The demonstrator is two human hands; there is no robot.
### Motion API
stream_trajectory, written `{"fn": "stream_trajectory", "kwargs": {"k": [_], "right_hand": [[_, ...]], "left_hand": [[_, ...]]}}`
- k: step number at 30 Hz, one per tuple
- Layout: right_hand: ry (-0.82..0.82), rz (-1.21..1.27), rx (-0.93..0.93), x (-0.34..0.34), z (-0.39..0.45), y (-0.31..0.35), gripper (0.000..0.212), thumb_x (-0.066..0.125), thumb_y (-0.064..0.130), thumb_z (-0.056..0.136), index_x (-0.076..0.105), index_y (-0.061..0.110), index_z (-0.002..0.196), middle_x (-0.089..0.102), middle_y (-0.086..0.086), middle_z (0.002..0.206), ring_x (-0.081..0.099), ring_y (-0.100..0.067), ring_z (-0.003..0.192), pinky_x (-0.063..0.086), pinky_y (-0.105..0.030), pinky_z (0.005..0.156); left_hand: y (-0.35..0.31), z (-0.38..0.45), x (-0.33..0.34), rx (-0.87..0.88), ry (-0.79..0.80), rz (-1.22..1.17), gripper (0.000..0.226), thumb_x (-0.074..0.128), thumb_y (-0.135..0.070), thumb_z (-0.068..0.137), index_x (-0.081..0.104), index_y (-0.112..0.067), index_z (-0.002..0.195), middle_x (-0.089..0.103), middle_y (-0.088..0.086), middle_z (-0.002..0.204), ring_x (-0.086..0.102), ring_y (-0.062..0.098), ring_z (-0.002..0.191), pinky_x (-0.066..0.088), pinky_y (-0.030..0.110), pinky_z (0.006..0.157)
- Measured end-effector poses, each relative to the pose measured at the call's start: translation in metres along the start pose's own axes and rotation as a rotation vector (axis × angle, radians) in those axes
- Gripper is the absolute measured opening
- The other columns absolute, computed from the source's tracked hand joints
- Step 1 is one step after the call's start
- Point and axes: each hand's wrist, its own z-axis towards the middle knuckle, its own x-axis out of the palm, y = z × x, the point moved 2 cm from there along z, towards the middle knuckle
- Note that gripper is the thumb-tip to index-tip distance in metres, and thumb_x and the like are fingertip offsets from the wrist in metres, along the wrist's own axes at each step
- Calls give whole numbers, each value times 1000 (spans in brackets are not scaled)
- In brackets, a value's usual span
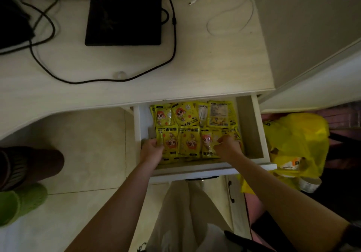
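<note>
A white drawer [252,126] stands pulled out under the desk edge. It holds several yellow snack packets [189,142] with a cartoon face, laid in two rows. My left hand [151,150] grips the left end of the near row, fingers curled round the outer packet. My right hand [227,147] grips the right end of the same row, fingers curled over the packets there. The bottom edges of the near packets are hidden behind my hands and the drawer front.
A pale desk [195,72] carries a black monitor base [125,17], black cables and a white cable [230,17]. A yellow plastic bag [297,140] sits right of the drawer. White cloth [181,212] hangs below it. A green slipper [19,203] is on the tiled floor.
</note>
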Motion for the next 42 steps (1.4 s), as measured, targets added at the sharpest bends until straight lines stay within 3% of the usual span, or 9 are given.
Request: {"fn": "stream_trajectory", "kwargs": {"k": [4,6,9,13,18,24,30,35,42], "right_hand": [[-35,-142,-110,-8,-20,4,23,49,8,91,55,3,113,55,-5,85,52,-19,76,41,-24,61],[-50,-250,-209,-8,-33,15,24,46,10,92,54,2,113,55,-6,87,51,-19,73,38,-23,54],[-67,-382,-358,-2,-54,34,22,43,15,95,51,6,113,54,-2,78,51,-16,63,37,-23,48],[-52,-474,-547,20,-86,67,22,42,22,96,50,9,112,61,-5,81,56,-22,69,49,-33,60],[-1,-615,-751,63,-127,108,25,42,19,94,49,12,116,62,-10,101,62,-29,90,54,-40,75],[44,-743,-903,133,-176,139,25,44,22,93,50,12,116,60,-10,115,59,-29,109,48,-35,82],[167,-796,-949,213,-224,153,12,43,16,93,49,10,102,55,-8,99,57,-25,91,36,-28,70],[198,-795,-1014,283,-271,166,4,41,19,94,43,17,91,46,-1,88,43,-15,78,33,-26,68],[186,-820,-1108,360,-324,200,23,41,19,95,53,9,111,55,-3,96,47,-15,80,32,-22,58]], "left_hand": [[2,-24,-12,24,-15,-1,36,59,-13,89,57,-9,124,61,7,123,57,23,108,44,30,89],[4,-38,-19,57,-47,-5,33,60,-13,87,60,-10,120,63,9,122,58,25,111,45,33,95],[11,-62,-33,156,-104,-24,28,60,-13,88,62,-10,116,66,6,115,60,20,107,43,25,88],[31,-92,-60,235,-245,-101,23,60,-13,88,64,-9,110,70,6,105,63,19,100,43,23,81],[77,-126,-94,196,-386,-171,24,56,-12,90,63,-14,113,70,5,105,62,18,97,42,23,79],[149,-167,-129,84,-552,-155,22,52,-17,93,59,-21,114,66,0,98,61,14,84,44,23,71],[233,-203,-162,-48,-649,-131,21,50,-21,94,58,-20,114,58,-6,80,59,14,72,48,26,63],[314,-222,-194,-135,-631,-122,22,49,-23,94,56,-23,115,64,-3,93,59,14,78,45,24,65],[393,-235,-256,-181,-677,-39,21,47,-27,95,55,-25,114,61,-5,90,55,9,74,39,20,58]]}}
